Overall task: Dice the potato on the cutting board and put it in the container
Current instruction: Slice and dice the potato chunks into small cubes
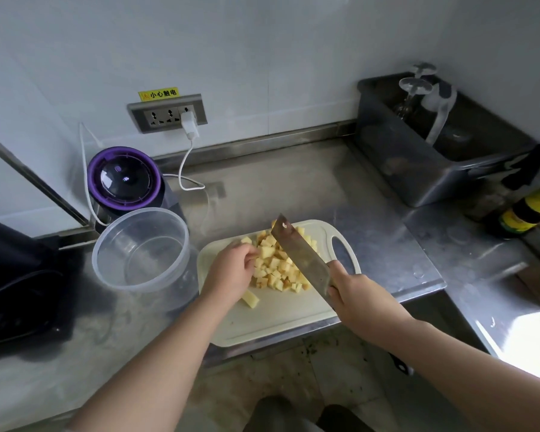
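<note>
A pile of yellow potato dice (276, 265) lies on the white cutting board (281, 319). One longer uncut strip of potato (250, 299) sits at the pile's near left edge. My left hand (231, 269) rests on the left side of the pile, fingers curled against the cubes. My right hand (357, 296) grips the handle of a cleaver (300, 254), whose blade lies slanted over the right side of the pile. The clear round plastic container (141, 249) stands empty just left of the board.
A purple-lidded blender (125, 179) with a white cable stands behind the container. A dark appliance (16, 282) sits at far left. A grey bin (434, 145) holding glasses is at back right, with a bottle (527, 210) beside it. The board overhangs the steel counter's front edge.
</note>
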The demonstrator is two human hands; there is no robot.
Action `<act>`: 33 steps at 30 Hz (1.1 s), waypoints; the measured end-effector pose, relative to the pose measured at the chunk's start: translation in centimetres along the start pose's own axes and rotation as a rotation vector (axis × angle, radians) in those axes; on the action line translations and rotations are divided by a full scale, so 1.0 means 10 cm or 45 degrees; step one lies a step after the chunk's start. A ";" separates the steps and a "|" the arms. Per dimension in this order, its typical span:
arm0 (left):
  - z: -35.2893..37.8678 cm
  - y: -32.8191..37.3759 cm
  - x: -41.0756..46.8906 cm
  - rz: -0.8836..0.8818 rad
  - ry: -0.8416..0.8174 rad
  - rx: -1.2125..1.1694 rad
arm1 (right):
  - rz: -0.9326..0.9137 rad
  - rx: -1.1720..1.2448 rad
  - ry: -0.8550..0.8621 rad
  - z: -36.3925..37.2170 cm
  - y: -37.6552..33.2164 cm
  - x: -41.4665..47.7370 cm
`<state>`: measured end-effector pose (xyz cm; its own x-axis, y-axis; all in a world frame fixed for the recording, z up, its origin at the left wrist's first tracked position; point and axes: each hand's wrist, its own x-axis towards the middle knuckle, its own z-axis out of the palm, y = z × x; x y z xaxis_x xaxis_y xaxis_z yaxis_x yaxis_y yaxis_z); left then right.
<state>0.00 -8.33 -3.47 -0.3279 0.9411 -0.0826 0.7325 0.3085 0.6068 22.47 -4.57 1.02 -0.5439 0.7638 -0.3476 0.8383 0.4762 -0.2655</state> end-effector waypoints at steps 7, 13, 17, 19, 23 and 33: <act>-0.05 -0.28 -0.26 0.286 -0.566 0.574 | -0.025 -0.027 -0.054 0.07 -0.09 0.01; 0.00 -0.25 -0.27 0.362 -0.475 0.724 | -0.056 -0.097 -0.139 0.12 -0.19 0.01; 0.00 -0.26 -0.28 0.290 -0.474 0.748 | -0.074 -0.115 -0.201 0.20 -0.27 -0.01; 0.03 -0.27 -0.32 0.166 -0.439 0.745 | -0.071 -0.093 -0.225 0.24 -0.30 -0.01; 0.13 -0.26 -0.44 -0.190 -0.280 0.573 | -0.097 -0.104 -0.245 0.32 -0.37 0.03; 0.23 -0.32 -0.61 -0.402 -0.018 0.120 | -0.189 -0.208 -0.294 0.50 -0.53 -0.05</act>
<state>1.04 -14.75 -6.69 -0.5395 0.7987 -0.2663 0.6482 0.5959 0.4740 18.12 -9.65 -1.89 -0.6391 0.5705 -0.5158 0.7340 0.6529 -0.1873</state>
